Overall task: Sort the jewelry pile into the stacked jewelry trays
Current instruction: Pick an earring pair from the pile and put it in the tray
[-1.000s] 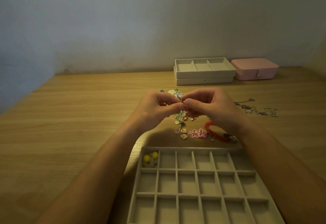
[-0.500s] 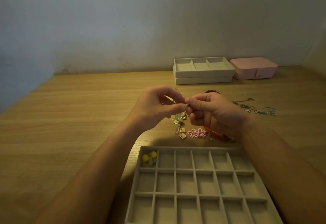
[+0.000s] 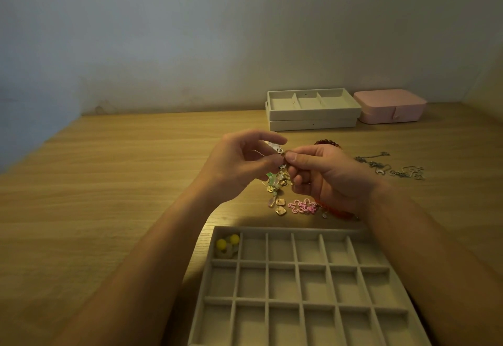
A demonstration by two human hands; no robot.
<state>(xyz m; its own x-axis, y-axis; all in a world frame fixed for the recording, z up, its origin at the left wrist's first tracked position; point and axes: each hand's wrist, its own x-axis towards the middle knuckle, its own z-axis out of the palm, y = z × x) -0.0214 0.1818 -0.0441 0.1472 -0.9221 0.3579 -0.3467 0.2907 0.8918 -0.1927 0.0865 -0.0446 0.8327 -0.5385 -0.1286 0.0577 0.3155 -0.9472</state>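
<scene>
We see a wood table (image 3: 109, 182) meeting a bare wall (image 3: 190, 32). Just beyond the tray (image 3: 272, 229), our left hand (image 3: 239, 163) and right hand (image 3: 332, 177) pinch one earring (image 3: 283, 155) (too small to read) above the pile (image 3: 277, 185); the stack (image 3: 313, 117) sits farther beyond.

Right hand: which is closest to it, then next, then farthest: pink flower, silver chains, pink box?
1. Pink flower, just below the right hand.
2. Silver chains, to its right.
3. Pink box, far back on the right.
</scene>
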